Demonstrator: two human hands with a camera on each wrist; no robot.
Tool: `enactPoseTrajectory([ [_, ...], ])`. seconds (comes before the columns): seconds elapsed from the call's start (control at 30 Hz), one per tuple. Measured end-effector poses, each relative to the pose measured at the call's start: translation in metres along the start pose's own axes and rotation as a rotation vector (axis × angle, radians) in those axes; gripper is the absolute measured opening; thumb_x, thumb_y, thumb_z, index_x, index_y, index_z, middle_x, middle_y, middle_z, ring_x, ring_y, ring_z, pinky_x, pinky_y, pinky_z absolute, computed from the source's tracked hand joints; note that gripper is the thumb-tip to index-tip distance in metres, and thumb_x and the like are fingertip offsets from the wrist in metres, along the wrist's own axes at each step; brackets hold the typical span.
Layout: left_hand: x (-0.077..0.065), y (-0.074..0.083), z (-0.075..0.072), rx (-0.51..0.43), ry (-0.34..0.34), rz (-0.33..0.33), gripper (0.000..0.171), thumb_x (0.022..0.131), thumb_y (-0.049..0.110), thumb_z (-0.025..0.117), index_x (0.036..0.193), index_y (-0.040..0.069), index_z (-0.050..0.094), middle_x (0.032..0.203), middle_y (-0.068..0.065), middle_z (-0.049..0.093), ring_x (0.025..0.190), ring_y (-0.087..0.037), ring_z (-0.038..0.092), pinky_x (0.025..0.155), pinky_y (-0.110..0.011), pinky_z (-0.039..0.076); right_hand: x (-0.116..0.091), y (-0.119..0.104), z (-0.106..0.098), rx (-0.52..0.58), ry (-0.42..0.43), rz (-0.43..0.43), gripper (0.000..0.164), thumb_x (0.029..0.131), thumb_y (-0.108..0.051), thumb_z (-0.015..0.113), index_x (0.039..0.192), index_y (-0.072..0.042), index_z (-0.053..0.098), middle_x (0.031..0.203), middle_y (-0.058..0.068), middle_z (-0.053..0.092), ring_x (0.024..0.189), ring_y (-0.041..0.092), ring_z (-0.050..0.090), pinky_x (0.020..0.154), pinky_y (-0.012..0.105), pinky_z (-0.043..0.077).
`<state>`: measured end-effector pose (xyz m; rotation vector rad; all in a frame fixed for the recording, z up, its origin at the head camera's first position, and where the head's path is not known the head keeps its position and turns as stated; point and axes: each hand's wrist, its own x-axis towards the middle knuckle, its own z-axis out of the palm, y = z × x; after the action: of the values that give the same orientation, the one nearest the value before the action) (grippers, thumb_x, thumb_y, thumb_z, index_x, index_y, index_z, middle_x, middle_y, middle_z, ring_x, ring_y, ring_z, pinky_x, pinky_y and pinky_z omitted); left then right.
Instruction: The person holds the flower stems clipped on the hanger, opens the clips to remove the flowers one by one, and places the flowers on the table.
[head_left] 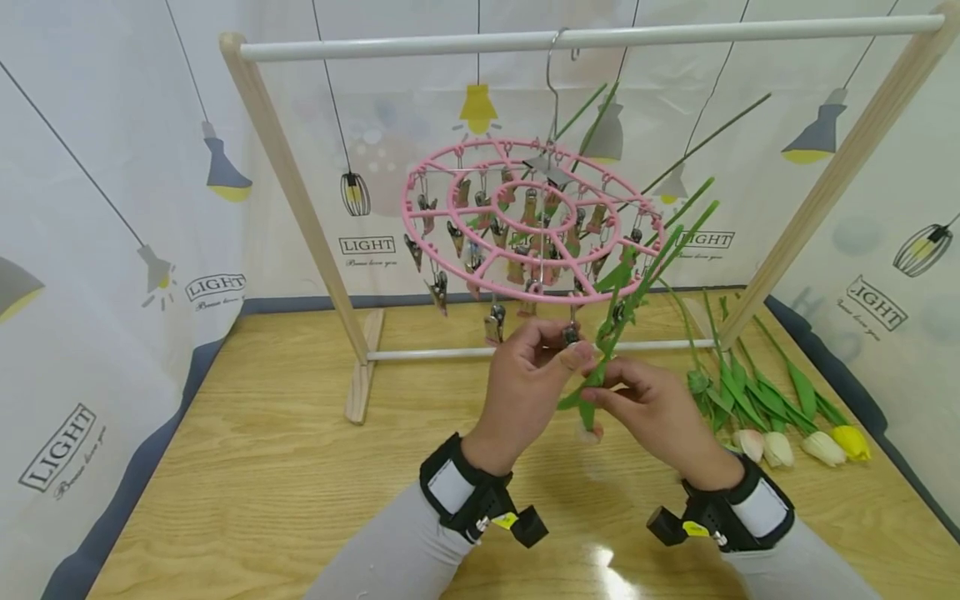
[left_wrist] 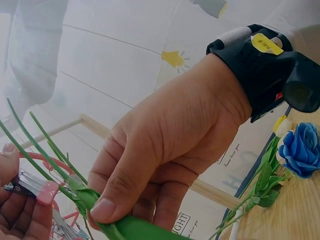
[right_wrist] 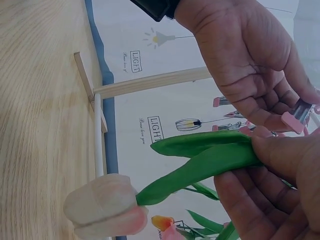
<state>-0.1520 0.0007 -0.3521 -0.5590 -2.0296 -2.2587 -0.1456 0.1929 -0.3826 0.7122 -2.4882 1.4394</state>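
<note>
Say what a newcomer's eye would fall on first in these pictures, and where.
The pink rack probably comes first, hung from the white rail in the head view. Below its near edge, the left hand pinches a clip and the right hand holds a pale tulip head-down. Bright colour follows: a yellow tulip on the table, right of both hands, and a blue flower at the left wrist view's right edge.

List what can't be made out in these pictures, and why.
Head: the blue rose, apparently behind the right hand.
Head: how many flowers hang; the pink hanger and its clips overlap them.
Left wrist: the held tulip's bloom, past the bottom edge.
Left wrist: most of the left hand, past the left edge.
Right wrist: part of the right hand, past the right edge.
</note>
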Motion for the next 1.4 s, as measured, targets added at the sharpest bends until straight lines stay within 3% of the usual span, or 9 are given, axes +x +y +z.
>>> enactPoseTrajectory([
  [0.23, 0.002, -0.001, 0.001, 0.002, 0.033, -0.028, 0.026, 0.097, 0.02, 0.076, 0.12, 0.008, 0.071, 0.114, -0.011, 0.074, 0.101, -0.012, 0.071, 0.091, -0.028, 0.06, -0.004, -0.003, -0.004, 0.011, -0.001, 0.02, 0.007, 0.097, -0.002, 0.071, 0.099, -0.009, 0.072, 0.094, 0.004, 0.074, 0.072, 0.004, 0.068, 0.057, 0.024, 0.052],
  [0.5, 0.002, -0.002, 0.001, 0.009, 0.019, -0.008, 0.029, 0.098, 0.018, 0.074, 0.124, 0.006, 0.068, 0.117, -0.013, 0.07, 0.103, -0.011, 0.07, 0.09, -0.027, 0.06, -0.011, -0.008, -0.012, -0.047, 0.017, 0.062, 0.006, 0.099, -0.009, 0.071, 0.103, -0.012, 0.073, 0.1, 0.005, 0.076, 0.07, 0.005, 0.067, 0.056, 0.024, 0.049],
  [0.67, 0.002, -0.003, 0.002, 0.006, 0.0, -0.02, 0.029, 0.098, 0.019, 0.075, 0.124, 0.006, 0.068, 0.119, -0.011, 0.07, 0.103, -0.01, 0.07, 0.091, -0.027, 0.06, -0.016, -0.006, -0.024, -0.103, 0.048, 0.106, 0.01, 0.103, -0.014, 0.067, 0.11, -0.017, 0.073, 0.087, -0.001, 0.071, 0.057, 0.007, 0.054, 0.05, 0.027, 0.042],
  [0.77, 0.002, -0.003, 0.002, 0.007, -0.009, -0.02, 0.03, 0.098, 0.019, 0.075, 0.125, 0.007, 0.068, 0.12, -0.012, 0.071, 0.103, -0.01, 0.07, 0.091, -0.027, 0.06, -0.017, -0.005, -0.033, -0.124, 0.072, 0.116, 0.01, 0.105, -0.015, 0.063, 0.111, -0.015, 0.072, 0.09, -0.002, 0.071, 0.063, 0.004, 0.059, 0.054, 0.024, 0.047],
  [0.9, 0.003, -0.004, 0.002, 0.014, -0.008, -0.005, 0.029, 0.099, 0.018, 0.073, 0.125, 0.007, 0.068, 0.12, -0.012, 0.071, 0.102, -0.009, 0.069, 0.091, -0.027, 0.06, -0.017, -0.005, -0.044, -0.131, 0.097, 0.1, 0.012, 0.106, -0.012, 0.06, 0.11, -0.01, 0.071, 0.104, -0.015, 0.073, 0.088, -0.002, 0.07, 0.073, 0.017, 0.055],
  [1.0, 0.003, -0.004, 0.001, 0.013, -0.009, -0.002, 0.029, 0.099, 0.018, 0.073, 0.124, 0.006, 0.068, 0.12, -0.013, 0.071, 0.1, -0.007, 0.069, 0.091, -0.027, 0.06, -0.015, -0.005, -0.053, -0.128, 0.11, 0.1, 0.012, 0.106, -0.011, 0.06, 0.109, -0.007, 0.071, 0.112, -0.028, 0.069, 0.089, -0.003, 0.069, 0.074, 0.015, 0.056],
  [1.1, 0.003, -0.003, 0.001, 0.01, -0.011, 0.002, 0.029, 0.099, 0.018, 0.074, 0.124, 0.005, 0.068, 0.119, -0.013, 0.071, 0.099, -0.007, 0.069, 0.091, -0.027, 0.061, -0.012, -0.004, -0.064, -0.099, 0.115, 0.13, 0.015, 0.107, -0.013, 0.059, 0.116, -0.006, 0.07, 0.118, -0.029, 0.067, 0.089, -0.001, 0.07, 0.073, 0.016, 0.058],
  [1.2, 0.003, -0.002, 0.001, 0.011, -0.01, 0.011, 0.028, 0.098, 0.017, 0.074, 0.122, 0.004, 0.068, 0.119, -0.014, 0.071, 0.099, -0.007, 0.069, 0.091, -0.028, 0.061, -0.008, 0.001, -0.075, -0.054, 0.093, 0.178, 0.024, 0.108, -0.016, 0.058, 0.127, -0.004, 0.067, 0.122, -0.025, 0.067, 0.09, 0.002, 0.071, 0.076, 0.018, 0.06],
  [1.4, 0.004, -0.001, 0.001, 0.01, -0.013, 0.01, 0.026, 0.098, 0.015, 0.074, 0.12, 0.003, 0.067, 0.118, -0.014, 0.07, 0.098, -0.004, 0.069, 0.091, -0.027, 0.061, -0.001, 0.026, -0.095, -0.052, -0.039, 0.272, 0.029, 0.109, -0.026, 0.056, 0.128, -0.004, 0.065, 0.118, -0.016, 0.066, 0.092, 0.005, 0.072, 0.078, 0.023, 0.062],
])
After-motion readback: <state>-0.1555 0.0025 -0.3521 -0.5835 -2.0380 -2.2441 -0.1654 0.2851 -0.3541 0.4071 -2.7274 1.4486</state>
